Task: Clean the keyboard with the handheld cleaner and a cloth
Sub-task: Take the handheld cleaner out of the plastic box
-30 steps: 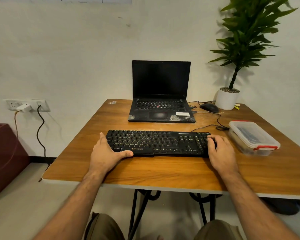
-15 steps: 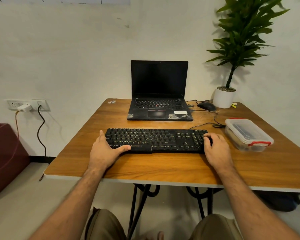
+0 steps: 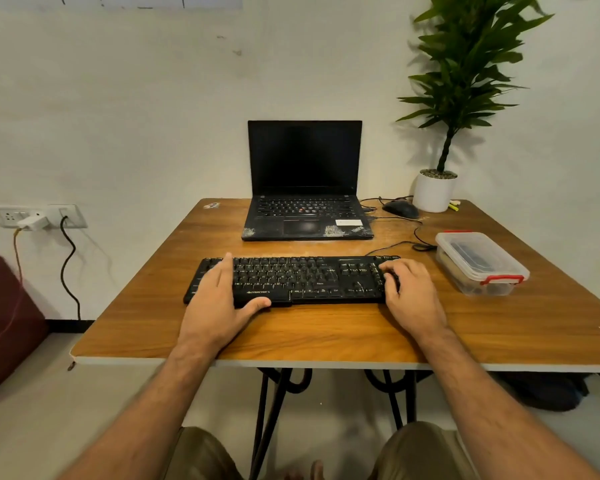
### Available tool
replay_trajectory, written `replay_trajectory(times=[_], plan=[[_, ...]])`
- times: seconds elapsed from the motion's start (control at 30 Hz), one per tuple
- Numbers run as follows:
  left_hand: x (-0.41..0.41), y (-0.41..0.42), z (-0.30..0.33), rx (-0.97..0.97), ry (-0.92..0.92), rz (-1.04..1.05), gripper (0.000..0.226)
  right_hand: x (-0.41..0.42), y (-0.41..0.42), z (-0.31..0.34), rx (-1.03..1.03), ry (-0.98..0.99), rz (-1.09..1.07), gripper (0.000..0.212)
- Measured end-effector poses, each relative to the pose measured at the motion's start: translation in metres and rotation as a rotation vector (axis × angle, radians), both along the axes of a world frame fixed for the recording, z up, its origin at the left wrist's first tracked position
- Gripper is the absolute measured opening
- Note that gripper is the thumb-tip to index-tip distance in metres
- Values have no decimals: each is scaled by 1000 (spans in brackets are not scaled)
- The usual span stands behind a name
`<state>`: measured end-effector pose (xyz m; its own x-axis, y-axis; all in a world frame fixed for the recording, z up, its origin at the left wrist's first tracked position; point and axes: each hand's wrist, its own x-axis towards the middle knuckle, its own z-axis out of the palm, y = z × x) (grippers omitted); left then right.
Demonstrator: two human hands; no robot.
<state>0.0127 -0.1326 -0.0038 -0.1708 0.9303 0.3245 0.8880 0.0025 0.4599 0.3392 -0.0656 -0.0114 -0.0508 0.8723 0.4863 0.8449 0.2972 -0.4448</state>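
Black keyboard (image 3: 302, 280) lies across the wooden counter (image 3: 326, 334). The left hand (image 3: 219, 299) lies flat over its left end with fingers straight, while the right hand (image 3: 411, 294) curls around its right end, beside a lidded plastic box (image 3: 482, 263).

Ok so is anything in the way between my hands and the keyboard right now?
Nothing visible. The left hand already lies over the keyboard's left end, thumb along its front edge, and the right hand is on its right end, fingers curled over the keys. The plastic box sits apart, to the right.
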Motion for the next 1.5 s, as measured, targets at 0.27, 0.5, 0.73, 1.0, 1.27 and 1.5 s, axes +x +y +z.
replay_trajectory(times=[0.27, 0.5, 0.73, 1.0, 1.27, 1.5], plan=[[126, 37, 10, 87, 60, -357, 73, 52, 5, 22, 246, 18, -87, 37], [264, 105, 40, 60, -170, -485, 41, 146, 28, 6, 229, 92, -469, 29], [350, 181, 49, -135, -205, -485, 50, 163, 37, -6, 43, 529, -253, 27], [361, 202, 29, -216, 5, -500, 54, 172, 35, -9, -34, 884, -7, 52], [366, 213, 24, -314, -186, -484, 56, 176, 34, -16, 4, 1008, -27, 66], [386, 181, -11, -176, -859, -196, 49, 159, 32, -7, -104, 325, -246, 68]])
